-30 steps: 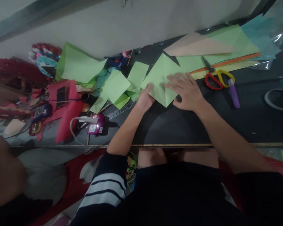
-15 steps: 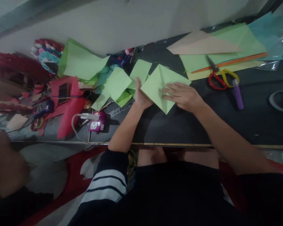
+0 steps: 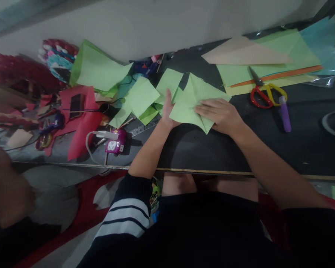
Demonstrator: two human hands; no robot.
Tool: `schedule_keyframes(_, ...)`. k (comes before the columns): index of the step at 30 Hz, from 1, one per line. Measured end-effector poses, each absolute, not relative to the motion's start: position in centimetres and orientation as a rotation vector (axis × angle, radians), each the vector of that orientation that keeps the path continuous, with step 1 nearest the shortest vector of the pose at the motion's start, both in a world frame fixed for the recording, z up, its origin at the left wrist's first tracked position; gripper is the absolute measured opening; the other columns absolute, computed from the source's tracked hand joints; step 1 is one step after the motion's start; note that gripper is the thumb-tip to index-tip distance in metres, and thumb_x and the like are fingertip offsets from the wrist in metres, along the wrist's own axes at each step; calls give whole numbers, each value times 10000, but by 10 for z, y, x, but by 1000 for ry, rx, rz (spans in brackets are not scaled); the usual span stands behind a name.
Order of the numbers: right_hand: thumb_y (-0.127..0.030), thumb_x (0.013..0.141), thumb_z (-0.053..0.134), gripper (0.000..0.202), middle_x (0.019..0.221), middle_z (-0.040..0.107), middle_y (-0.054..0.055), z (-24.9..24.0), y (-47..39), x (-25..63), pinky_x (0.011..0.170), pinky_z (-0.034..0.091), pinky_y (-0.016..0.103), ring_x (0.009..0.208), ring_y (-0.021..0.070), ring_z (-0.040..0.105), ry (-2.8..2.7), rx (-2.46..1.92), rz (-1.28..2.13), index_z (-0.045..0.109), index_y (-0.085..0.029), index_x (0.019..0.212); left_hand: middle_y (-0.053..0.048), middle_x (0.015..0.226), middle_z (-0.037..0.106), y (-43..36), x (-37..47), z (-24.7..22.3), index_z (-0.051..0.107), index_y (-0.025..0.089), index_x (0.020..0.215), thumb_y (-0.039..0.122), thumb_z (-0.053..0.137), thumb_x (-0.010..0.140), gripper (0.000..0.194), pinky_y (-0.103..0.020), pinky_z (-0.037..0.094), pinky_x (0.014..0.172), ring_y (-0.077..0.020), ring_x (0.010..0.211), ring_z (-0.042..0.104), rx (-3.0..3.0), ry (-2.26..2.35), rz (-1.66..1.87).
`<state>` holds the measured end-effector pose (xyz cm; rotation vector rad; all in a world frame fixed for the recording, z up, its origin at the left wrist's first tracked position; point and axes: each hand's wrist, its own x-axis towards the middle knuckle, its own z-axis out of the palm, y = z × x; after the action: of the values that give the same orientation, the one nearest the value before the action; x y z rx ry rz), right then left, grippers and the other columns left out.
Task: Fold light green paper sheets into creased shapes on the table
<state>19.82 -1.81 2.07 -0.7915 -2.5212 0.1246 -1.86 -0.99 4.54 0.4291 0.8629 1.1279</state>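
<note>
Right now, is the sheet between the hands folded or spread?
The sheet is spread but creased: its broad face shows, a crease running from the top corner toward the right hand. Layers underneath: cannot tell.

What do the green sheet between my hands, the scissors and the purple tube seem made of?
Green sheet: matte paper, judging by its creases.
Scissors: grey blades, probably metal; bright, smooth handles suggest plastic.
Purple tube: likely plastic, smooth-looking with a paler end.

Scissors (image 3: 258, 83): one red handle, one yellow, blades across an orange strip (image 3: 296, 73).
Glue stick (image 3: 285, 117): purple, pale end by the yellow handle.
Ring (image 3: 326, 125): greyish, cut off at right.
Adapter (image 3: 118, 143): purple, white plug (image 3: 107, 136) inserted, near the tabletop (image 3: 309, 145) edge.
Red paper (image 3: 83, 130): just left of the adapter.
</note>
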Motion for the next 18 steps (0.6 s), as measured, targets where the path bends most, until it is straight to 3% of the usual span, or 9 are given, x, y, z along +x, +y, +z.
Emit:
schedule_keyframes(4, -329, 1032, 621, 358, 1310, 824, 70, 19, -19, 207, 1112, 582, 509, 1249, 322, 763, -2375, -947, 248, 812, -336, 1335, -141, 1006, 789, -13, -18, 48, 688, 141, 1351, 789, 144, 1073, 891, -580, 608, 1048, -382, 1332, 719, 426, 751, 959)
schedule_keyframes(8, -474, 987, 713, 356, 1195, 845, 96, 16, -17, 208, 1023, 620, 501, 1154, 363, 783, -2250, -1085, 358, 822, -307, 1282, -160, 997, 808, -15, -20, 49, 724, 145, 1277, 801, 86, 1060, 941, -614, 602, 1071, -395, 1337, 721, 446, 785, 859)
schedule_keyframes(15, -576, 670, 985, 896, 1286, 787, 139, 11, -2, 210, 980, 627, 518, 1130, 390, 750, -1911, -1257, 451, 659, -217, 1423, -228, 1083, 833, -15, -25, 40, 787, 153, 1158, 724, 585, 983, 631, -652, 603, 1109, -507, 1399, 664, 602, 834, 644)
schedule_keyframes(18, -554, 617, 1011, 873, 1235, 791, 130, 13, 1, 211, 923, 632, 490, 1084, 356, 747, -1831, -1242, 573, 682, -221, 1354, -213, 1089, 834, -17, -26, 38, 792, 195, 1159, 626, 718, 940, 489, -651, 608, 1111, -505, 1446, 629, 613, 847, 648)
